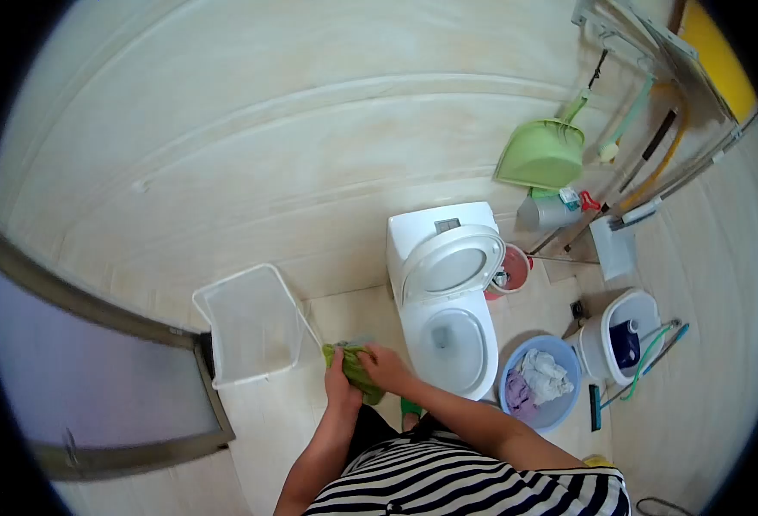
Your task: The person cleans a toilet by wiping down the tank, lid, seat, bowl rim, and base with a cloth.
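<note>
A crumpled green cloth [357, 377] is held in front of my body, above the floor left of the toilet. My left hand [339, 384] grips its left side, thumb up along the fabric. On the other side, my right hand [385, 369] has its fingers closed on the cloth's upper right part. Folds of the cloth hang between the hands and hide some fingertips. Just to the right stands the white toilet [405, 322], its lid and seat raised.
A white-framed mesh basket [263, 378] stands left, near a framed glass door [104, 361]. Right of the toilet are a blue basin [576, 378] with clothes, a pink bucket [527, 267] and a white bin [598, 348]. A green dustpan [540, 156] hangs on the wall.
</note>
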Demonstrator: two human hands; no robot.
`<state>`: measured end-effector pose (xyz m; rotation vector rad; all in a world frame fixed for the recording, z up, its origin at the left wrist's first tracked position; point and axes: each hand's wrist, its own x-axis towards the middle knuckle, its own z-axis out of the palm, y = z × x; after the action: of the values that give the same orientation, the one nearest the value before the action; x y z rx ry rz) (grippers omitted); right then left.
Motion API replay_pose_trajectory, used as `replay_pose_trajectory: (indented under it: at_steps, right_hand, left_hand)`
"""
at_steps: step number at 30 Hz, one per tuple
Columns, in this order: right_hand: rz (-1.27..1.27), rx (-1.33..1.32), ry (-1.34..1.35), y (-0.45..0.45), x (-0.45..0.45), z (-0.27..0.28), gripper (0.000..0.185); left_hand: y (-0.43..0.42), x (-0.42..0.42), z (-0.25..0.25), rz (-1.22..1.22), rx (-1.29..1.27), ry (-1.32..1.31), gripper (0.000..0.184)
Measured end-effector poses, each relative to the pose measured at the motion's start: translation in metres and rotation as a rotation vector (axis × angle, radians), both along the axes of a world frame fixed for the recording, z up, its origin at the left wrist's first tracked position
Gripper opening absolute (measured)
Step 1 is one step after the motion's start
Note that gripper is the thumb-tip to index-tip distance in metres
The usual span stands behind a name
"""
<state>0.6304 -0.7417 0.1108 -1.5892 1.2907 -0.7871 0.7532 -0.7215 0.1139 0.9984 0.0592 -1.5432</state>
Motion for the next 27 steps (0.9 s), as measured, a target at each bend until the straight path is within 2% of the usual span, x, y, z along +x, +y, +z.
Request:
replay_pose_trajectory:
  at_steps: [2,4,5,7,9,10,12,13,15,16,17,18,19,21,22,23,24,25,27]
  right_hand:
    - [-0.097,0.029,0.036,-0.022,-0.021,-0.018,0.032]
    - [-0.341,0.054,-0.087,-0.038,-0.033,-0.025,0.043]
    - [-0.384,0.058,-0.087,-0.045,-0.031,-0.025,0.043]
    - [-0.429,0.307,-0.363,-0.060,-0.029,-0.011,0.052]
    - [-0.501,0.303,-0.458,-0.075,-0.016,-0.008,0.049]
    - [-0.545,0.303,-0.562,-0.080,-0.007,-0.009,0.046]
    - [-0.666,0.305,-0.782,-0.092,0.001,-0.013,0.037]
    - [-0.693,0.303,-0.783,-0.094,-0.001,-0.015,0.037]
    - [-0.916,0.277,-0.617,-0.101,-0.011,-0.014,0.036]
    - [-0.966,0.202,-0.586,-0.103,-0.018,-0.018,0.034]
    - [-0.983,0.202,-0.581,-0.101,-0.027,-0.017,0.034]
    - [-1.063,0.101,-0.409,-0.104,-0.037,-0.004,0.034]
    - [-1.132,-0.002,-0.235,-0.110,-0.050,0.003,0.033]
    - [-1.188,-0.259,-0.045,-0.131,-0.088,0.000,0.036]
    - [-1.172,-0.304,0.039,-0.145,-0.105,0.004,0.039]
    - [-1.155,-0.347,0.132,-0.162,-0.127,0.005,0.042]
    - [-1.114,-0.385,0.317,-0.180,-0.140,0.018,0.044]
    - [-1.067,-0.421,0.501,-0.195,-0.154,0.024,0.046]
    - [-1.068,-0.392,0.577,-0.227,-0.176,-0.003,0.046]
  left_hand:
    - [-0.028,0.008,-0.024,-0.050,-0.048,0.047,0.030]
    - [-0.058,0.009,-0.018,-0.140,-0.004,0.034,0.032]
    - [-0.079,0.009,-0.013,-0.199,0.005,0.027,0.033]
    - [-0.110,0.005,-0.010,-0.296,0.015,0.057,0.036]
    - [-0.133,-0.001,0.007,-0.665,-0.059,-0.022,0.043]
    - [-0.144,-0.005,0.020,-0.690,-0.056,-0.017,0.043]
    - [-0.159,-0.009,0.037,-0.901,-0.156,-0.033,0.051]
    - [-0.166,-0.007,0.032,-0.926,-0.149,-0.025,0.051]
    - [-0.185,-0.003,0.020,-1.035,-0.162,-0.082,0.055]
    - [-0.194,-0.001,0.011,-1.055,-0.161,-0.073,0.055]
    - [-0.202,0.002,0.001,-1.126,-0.166,-0.194,0.053]
    - [-0.208,0.002,-0.010,-1.190,-0.175,-0.317,0.050]
    - [-0.213,-0.001,-0.017,-1.199,-0.177,-0.313,0.050]
    - [-0.221,-0.008,-0.035,-1.158,-0.311,-0.416,0.048]
    - [-0.227,-0.015,-0.048,-1.165,-0.311,-0.416,0.048]
    - [-0.234,-0.030,-0.073,-1.123,-0.429,-0.491,0.051]
    - [-0.238,-0.036,-0.082,-1.072,-0.548,-0.573,0.054]
    - [-0.244,-0.047,-0.078,-1.077,-0.550,-0.574,0.054]
    - [-0.263,-0.081,-0.069,-1.064,-0.885,-1.097,0.057]
